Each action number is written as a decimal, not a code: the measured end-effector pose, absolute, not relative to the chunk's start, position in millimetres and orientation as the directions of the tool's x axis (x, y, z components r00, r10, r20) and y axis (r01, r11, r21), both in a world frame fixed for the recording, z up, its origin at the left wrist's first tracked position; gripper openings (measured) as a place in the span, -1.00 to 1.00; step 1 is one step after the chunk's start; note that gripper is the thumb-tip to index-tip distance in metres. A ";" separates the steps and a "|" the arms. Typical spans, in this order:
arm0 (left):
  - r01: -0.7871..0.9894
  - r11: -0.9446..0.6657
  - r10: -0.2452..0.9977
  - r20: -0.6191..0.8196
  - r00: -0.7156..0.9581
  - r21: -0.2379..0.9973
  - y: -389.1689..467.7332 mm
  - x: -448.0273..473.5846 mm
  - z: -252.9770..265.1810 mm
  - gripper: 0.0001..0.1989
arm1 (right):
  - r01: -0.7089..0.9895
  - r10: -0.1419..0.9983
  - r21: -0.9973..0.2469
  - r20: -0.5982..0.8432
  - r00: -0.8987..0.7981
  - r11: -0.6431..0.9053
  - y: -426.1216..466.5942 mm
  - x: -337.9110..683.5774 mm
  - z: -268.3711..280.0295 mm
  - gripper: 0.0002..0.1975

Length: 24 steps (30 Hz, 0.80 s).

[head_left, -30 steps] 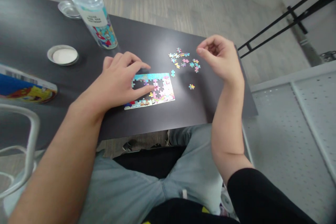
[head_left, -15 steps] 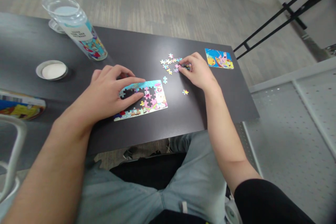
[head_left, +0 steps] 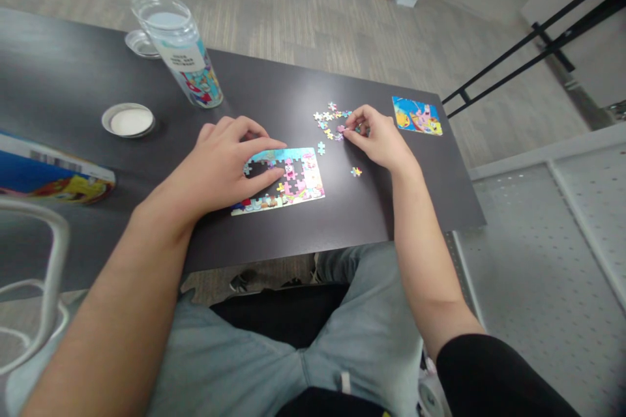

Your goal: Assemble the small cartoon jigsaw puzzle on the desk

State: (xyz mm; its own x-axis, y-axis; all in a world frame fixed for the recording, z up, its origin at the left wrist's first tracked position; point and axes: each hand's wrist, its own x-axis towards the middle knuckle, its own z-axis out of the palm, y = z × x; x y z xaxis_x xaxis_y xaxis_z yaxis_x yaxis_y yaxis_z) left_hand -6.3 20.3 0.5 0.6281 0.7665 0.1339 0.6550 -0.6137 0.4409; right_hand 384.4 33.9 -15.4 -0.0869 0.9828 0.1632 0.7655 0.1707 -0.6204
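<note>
A partly assembled jigsaw puzzle (head_left: 313, 177) lies on the dark table, its border mostly joined and gaps in its middle. My left hand (head_left: 220, 159) rests over its left side, thumb and fingers stretched apart, covering that edge. My right hand (head_left: 384, 140) is at a small cluster of loose puzzle pieces (head_left: 323, 117), thumb and forefinger pinched on a pinkish puzzle piece (head_left: 341, 130). Its fingers partly hide other pieces. One blue piece (head_left: 321, 148) lies just off the puzzle's top right corner; a yellowish piece (head_left: 357, 172) lies by my right wrist.
A picture card (head_left: 417, 116) lies near the table's right end. Farther left stand a clear printed jar (head_left: 193, 65), a round lid (head_left: 128, 121) and another clear lid (head_left: 141, 43). A blue and yellow canister (head_left: 59, 172) lies at the left, near a white chair frame (head_left: 56, 254).
The whole view has shifted, so the table things appear farther right. Both hands keep nearly the same places over the puzzle and the loose pieces.
</note>
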 end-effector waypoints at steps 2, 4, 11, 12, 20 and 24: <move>0.646 -0.611 0.766 0.135 0.629 0.457 20.0 -5.6 0.9 -0.47 | 0.670 0.970 -0.703 0.202 -0.135 0.239 35.8 383.7 -14.7 -0.84; 0.646 -0.605 0.768 0.127 0.628 0.466 19.0 -4.6 2.4 -0.45 | 0.554 0.948 -0.769 0.241 -0.208 0.318 40.2 375.9 -7.4 -0.73; 0.629 -0.625 0.756 0.157 0.636 0.462 15.2 -1.1 3.8 -0.59 | 0.406 0.746 -0.762 0.147 -0.649 0.504 53.9 315.7 41.7 -0.67; 0.617 -0.631 0.752 0.176 0.635 0.471 15.3 -1.1 2.4 -0.64 | 0.387 0.711 -0.768 0.125 -0.692 0.511 52.9 310.8 43.4 -0.68; 0.574 -0.655 0.722 0.184 0.667 0.491 16.5 -2.2 -0.9 -0.73 | 0.363 0.594 -0.841 -0.062 -0.802 0.402 34.7 305.5 26.2 -0.77; 0.554 -0.649 0.726 0.206 0.656 0.521 17.9 -3.0 -3.1 -0.78 | 0.351 0.566 -0.844 -0.069 -0.822 0.406 33.8 303.5 24.2 -0.79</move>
